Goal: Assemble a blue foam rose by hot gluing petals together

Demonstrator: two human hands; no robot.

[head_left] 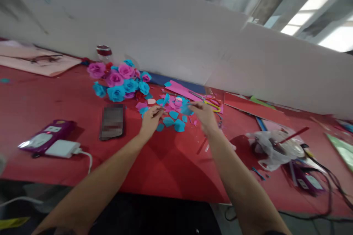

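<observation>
My left hand [151, 117] is closed in a pinch over the pile of cut paper. A narrow, curled blue paper piece [166, 100] rises just beyond its fingertips; whether the fingers hold it is unclear. To the right, my right hand [203, 114] pinches a blue paper petal [186, 109] at its edge. Between and below both hands lie loose blue paper petals [179, 125] and pink paper scraps [174, 102]. Scissors [213, 105] with red and yellow handles rest on a pink paper sheet [185, 89] just behind my right hand.
Pink and blue paper flowers [116, 93] cluster at the back left, before a lidded jar [104, 52]. A phone [112, 122] and a purple power strip [52, 134] with a white charger [62, 148] lie left. A plastic bag [271, 150] and cables sit right.
</observation>
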